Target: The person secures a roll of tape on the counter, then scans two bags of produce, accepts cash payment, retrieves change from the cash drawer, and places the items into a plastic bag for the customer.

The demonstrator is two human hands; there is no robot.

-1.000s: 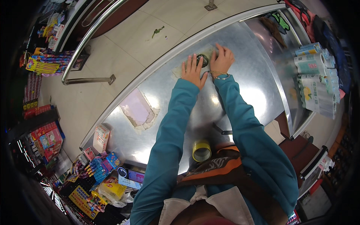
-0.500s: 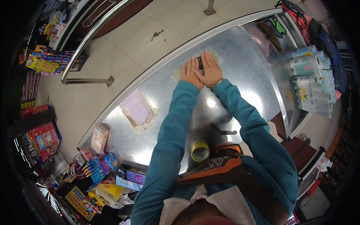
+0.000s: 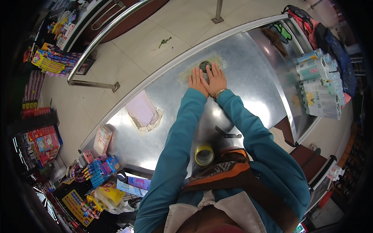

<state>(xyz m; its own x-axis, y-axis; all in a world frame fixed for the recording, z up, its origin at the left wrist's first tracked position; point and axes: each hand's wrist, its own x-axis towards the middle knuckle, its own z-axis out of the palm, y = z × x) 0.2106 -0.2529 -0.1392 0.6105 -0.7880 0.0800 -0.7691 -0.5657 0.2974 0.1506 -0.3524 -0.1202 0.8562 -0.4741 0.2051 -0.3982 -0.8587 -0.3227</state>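
My left hand (image 3: 197, 82) lies flat on the metal counter (image 3: 241, 70), fingers stretched out and pointing away from me. Beside it my right hand (image 3: 216, 80) is flat too, fingers slightly spread, a bracelet at its wrist, the two thumbs meeting. The fingertips rest on a patch of yellowish tape (image 3: 185, 73) stuck to the surface. A dark, mottled round spot (image 3: 204, 66) shows at its middle, partly hidden by the fingers; I cannot tell whether it is a hole or a thing. Neither hand holds anything.
An unfolded box cutter (image 3: 229, 135) and a roll of yellow tape (image 3: 204, 155) lie close to my apron. A lilac sheet (image 3: 142, 109) with torn edges sits on the counter's left. Packaged rolls (image 3: 320, 85) stand right; a metal rail (image 3: 91, 46) curves beyond the counter.
Both hands have slid back toward me across the tape patch, so more of the dark round spot shows. The view has shifted slightly.
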